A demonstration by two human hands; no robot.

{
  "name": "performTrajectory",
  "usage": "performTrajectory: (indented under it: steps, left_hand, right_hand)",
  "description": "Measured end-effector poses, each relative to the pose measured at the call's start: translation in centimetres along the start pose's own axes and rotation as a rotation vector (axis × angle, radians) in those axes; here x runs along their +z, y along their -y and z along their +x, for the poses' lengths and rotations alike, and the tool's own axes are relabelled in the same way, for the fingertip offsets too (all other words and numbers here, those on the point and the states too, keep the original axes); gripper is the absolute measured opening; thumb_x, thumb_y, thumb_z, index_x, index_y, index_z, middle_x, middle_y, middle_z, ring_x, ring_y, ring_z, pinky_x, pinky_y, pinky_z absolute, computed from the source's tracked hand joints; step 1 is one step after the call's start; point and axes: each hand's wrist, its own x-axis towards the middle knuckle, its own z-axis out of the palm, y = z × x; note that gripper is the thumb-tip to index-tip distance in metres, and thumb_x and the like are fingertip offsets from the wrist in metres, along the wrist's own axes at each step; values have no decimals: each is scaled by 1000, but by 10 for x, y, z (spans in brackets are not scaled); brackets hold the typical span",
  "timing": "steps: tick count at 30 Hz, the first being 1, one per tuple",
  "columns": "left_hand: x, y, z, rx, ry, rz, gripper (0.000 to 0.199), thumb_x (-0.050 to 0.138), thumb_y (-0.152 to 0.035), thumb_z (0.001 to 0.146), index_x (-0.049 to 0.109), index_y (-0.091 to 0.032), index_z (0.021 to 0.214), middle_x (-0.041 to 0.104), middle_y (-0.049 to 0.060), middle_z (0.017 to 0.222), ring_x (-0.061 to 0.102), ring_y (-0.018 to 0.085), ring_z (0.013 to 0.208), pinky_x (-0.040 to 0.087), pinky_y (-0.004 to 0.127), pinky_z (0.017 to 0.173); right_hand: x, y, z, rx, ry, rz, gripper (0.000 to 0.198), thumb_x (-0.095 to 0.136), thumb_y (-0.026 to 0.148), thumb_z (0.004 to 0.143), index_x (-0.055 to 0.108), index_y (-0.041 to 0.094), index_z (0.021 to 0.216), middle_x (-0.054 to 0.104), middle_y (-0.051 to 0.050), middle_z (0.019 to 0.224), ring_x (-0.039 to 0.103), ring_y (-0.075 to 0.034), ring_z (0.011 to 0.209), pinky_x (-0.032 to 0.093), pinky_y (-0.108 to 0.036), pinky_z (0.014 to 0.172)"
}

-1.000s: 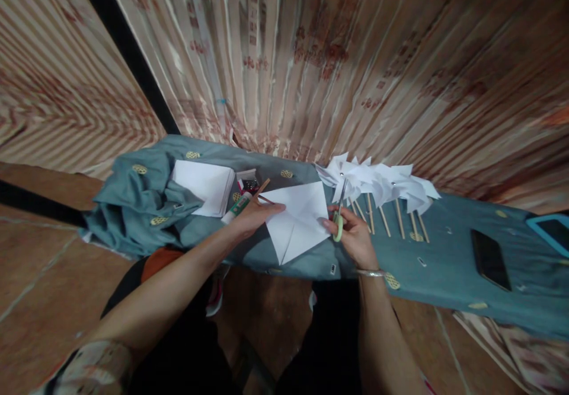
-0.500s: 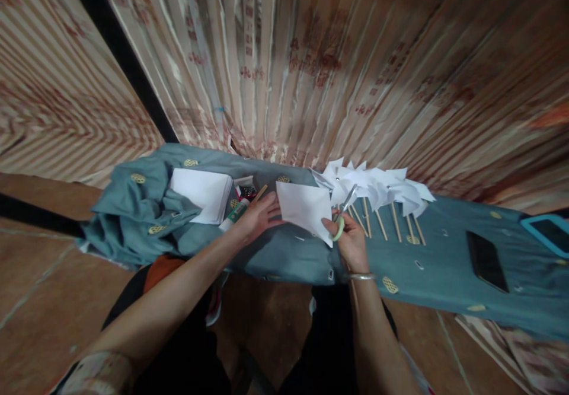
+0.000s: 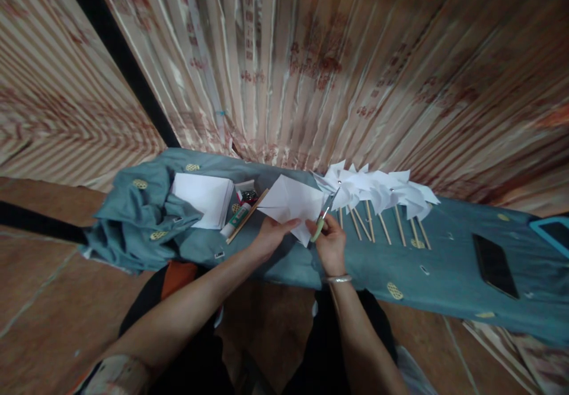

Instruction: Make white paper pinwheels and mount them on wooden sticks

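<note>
A white sheet of paper (image 3: 291,198), turned cornerwise with faint creases, is held just above the cloth. My left hand (image 3: 273,233) grips its near edge, thumb on top. My right hand (image 3: 331,242) is closed on a pair of scissors (image 3: 320,222) with pale green handles, their blades pointing up and away beside the paper's right side. Whether the right fingers also pinch the paper's near corner is hard to tell. Just beyond the scissors lie several white paper pinwheels (image 3: 377,187) on wooden sticks (image 3: 399,226).
Left of the paper are a stack of white paper (image 3: 204,196), a glue stick (image 3: 235,220), wooden sticks (image 3: 246,217) and a small box of pins (image 3: 247,195). A dark phone (image 3: 494,264) and a blue-framed device (image 3: 551,233) lie right on the green cloth (image 3: 444,288). A curtain (image 3: 284,86) hangs behind.
The paper has turned cornerwise and shifted slightly left. My left hand has moved right from beside the sticks to the paper's near edge. My right hand, with the scissors, has moved left.
</note>
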Motion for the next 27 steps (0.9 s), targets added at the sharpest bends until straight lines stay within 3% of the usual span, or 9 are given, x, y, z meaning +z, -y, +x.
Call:
performTrajectory:
  steps: [4,9,15,20,27]
  left_hand:
    - [-5,-2,5,101,-99,33,45,83,-24,54,69,-15,95,72,8,92,66,23,86,52,38,84]
    - [-9,-7,8,124,-157,109,37,78,-22,54,69,-15,90,72,6,86,66,22,78,53,36,75]
    - [-12,-14,11,143,-119,94,38,80,-23,53,68,-15,88,72,4,82,65,19,71,53,32,68]
    - [-17,-20,16,111,-114,135,32,81,-25,52,68,-13,78,71,2,73,62,16,63,50,29,62]
    - [-22,-32,24,150,-182,135,28,82,-26,48,70,-13,70,70,1,66,60,14,58,48,27,59]
  right_hand:
    - [4,5,-2,32,10,24,39,78,46,58,64,18,82,65,3,66,54,-12,58,46,-24,55]
    - [6,7,-3,39,31,30,39,80,48,56,62,19,75,62,4,61,52,-11,57,46,-24,55]
    - [6,5,-7,17,99,28,38,79,46,60,63,18,81,64,2,68,55,-12,61,48,-26,60]
    - [5,5,-12,-38,162,-78,31,78,43,65,58,20,72,57,5,60,50,-11,57,43,-23,55]
    - [1,7,-23,-54,313,-196,39,73,47,71,65,20,98,68,0,75,60,-16,66,48,-27,63]
